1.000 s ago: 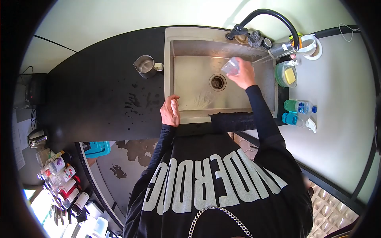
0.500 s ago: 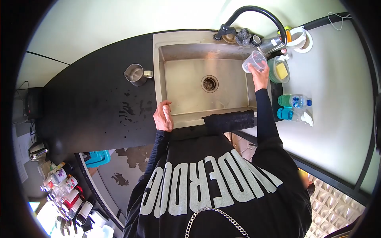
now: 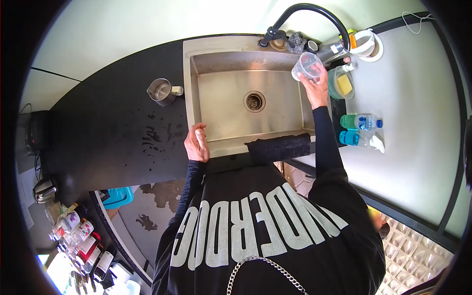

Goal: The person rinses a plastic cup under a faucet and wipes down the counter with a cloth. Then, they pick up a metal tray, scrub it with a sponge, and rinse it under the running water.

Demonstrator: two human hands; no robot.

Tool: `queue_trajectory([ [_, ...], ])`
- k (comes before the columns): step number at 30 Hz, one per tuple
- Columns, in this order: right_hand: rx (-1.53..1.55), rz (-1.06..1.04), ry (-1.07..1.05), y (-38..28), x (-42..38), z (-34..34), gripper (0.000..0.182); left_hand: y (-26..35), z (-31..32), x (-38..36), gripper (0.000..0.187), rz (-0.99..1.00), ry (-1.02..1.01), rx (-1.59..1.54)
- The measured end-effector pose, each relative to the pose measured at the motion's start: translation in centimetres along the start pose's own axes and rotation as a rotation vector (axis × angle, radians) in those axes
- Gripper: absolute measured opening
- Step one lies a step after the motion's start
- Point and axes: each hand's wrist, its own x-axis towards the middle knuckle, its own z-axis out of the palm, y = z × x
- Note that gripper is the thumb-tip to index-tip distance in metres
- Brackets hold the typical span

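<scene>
My right hand [image 3: 317, 88] holds a clear plastic cup [image 3: 307, 66] upright at the far right corner of the steel sink [image 3: 236, 49], just under the head of the black faucet [image 3: 314, 12]. My left hand [image 3: 196, 142] rests on the sink's near left rim, fingers together, holding nothing. The sink basin shows only its round drain [image 3: 254, 101].
A small steel pitcher [image 3: 160, 92] stands on the wet black counter [image 3: 108, 118] left of the sink. A black cloth [image 3: 278, 147] hangs over the sink's front edge. Right of the sink are a green bowl with a yellow sponge [image 3: 344, 83], two bottles [image 3: 361, 122] and a white mug [image 3: 366, 44].
My right hand has carried the cup from over the drain, where it was tipped, to the far right corner and turned it upright under the faucet head. The left hand stays on the rim.
</scene>
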Motion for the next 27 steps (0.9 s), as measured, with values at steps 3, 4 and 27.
queue_trajectory([
  [3,-0.012,-0.025,0.060,0.9,0.4,-0.3,0.086,0.2,-0.1,0.0,0.059,-0.030,-0.021,-0.033],
  [4,-0.001,-0.028,0.032,0.7,0.2,-0.2,0.086,0.1,0.0,0.0,0.059,-0.044,-0.024,-0.022],
  [27,1.394,1.034,0.385,9.3,-7.9,-2.7,0.055,0.2,-0.1,0.0,0.053,-0.044,-0.017,-0.028],
])
